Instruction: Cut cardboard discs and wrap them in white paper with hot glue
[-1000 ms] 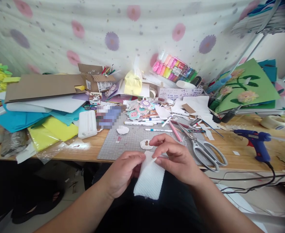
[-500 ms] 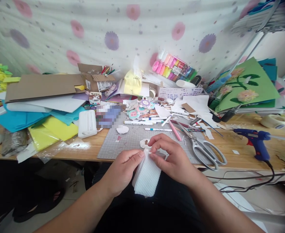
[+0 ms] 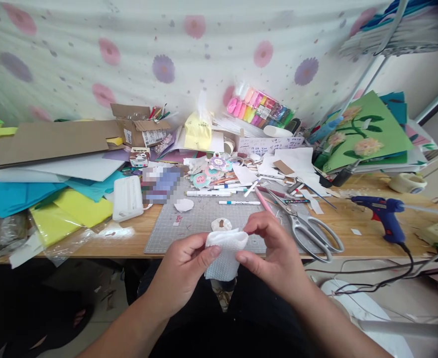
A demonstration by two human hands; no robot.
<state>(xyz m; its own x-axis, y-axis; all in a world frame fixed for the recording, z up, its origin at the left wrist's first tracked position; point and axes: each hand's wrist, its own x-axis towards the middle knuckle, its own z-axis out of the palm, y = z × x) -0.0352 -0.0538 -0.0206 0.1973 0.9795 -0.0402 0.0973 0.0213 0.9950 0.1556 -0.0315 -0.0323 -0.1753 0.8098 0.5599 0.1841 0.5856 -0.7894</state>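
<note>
A white, dimpled paper towel, folded over on itself, is held up in front of the table's near edge. My left hand pinches its left side, thumb on the near face and fingers behind. At its right end, my right hand has the thumb and index finger around the top corner, with the two tips apart. The top fold bulges a little into a loop. Just beyond the towel, a round white cutout with a small brown patch lies on the grey cutting mat.
Large scissors rest right of my hands, with a blue glue gun and its cord farther right. Markers and paper scraps crowd the mat's back. Coloured sheets and a white case lie left.
The towel's gathered top has spread into a wider fold. My right hand has shifted right and its thumb and index finger have parted. The whole view has moved slightly.
</note>
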